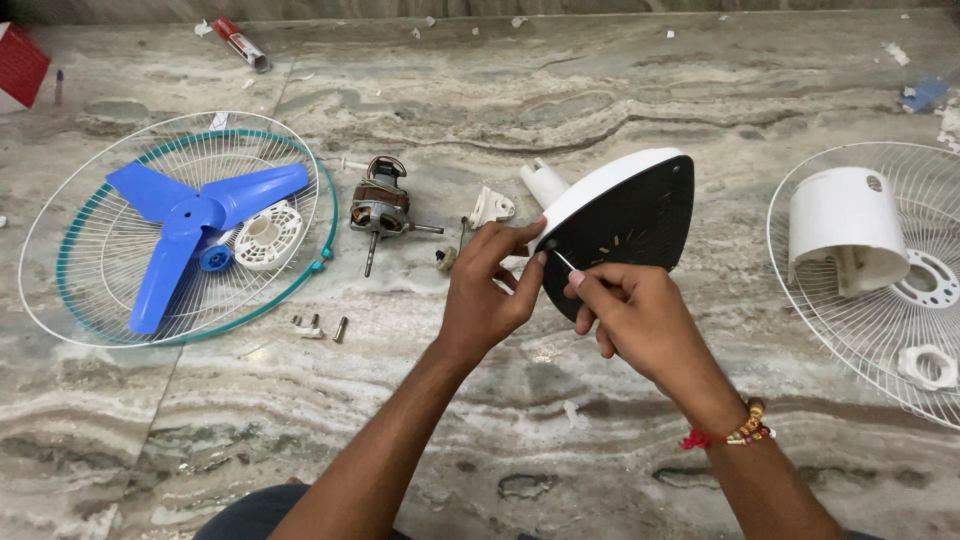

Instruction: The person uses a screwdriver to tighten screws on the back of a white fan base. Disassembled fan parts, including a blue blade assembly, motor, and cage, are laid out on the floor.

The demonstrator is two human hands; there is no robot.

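My left hand (485,285) grips the rim of a fan base (625,215), white on top and black underneath, tipped up so its black underside faces me. My right hand (630,310) pinches a thin metal tool (563,260), likely a screwdriver, whose tip touches the black underside near the left edge. The base's short white post (543,183) points away towards the upper left. Both hands hover above the marble floor (560,100).
A wire fan guard (60,240) on the left holds a blue three-blade propeller (190,220) and a white round part (266,236). A bare fan motor (380,208), a white bracket (492,206) and loose screws (318,326) lie mid-floor. Another guard (870,330) with a white motor cover (845,225) sits right.
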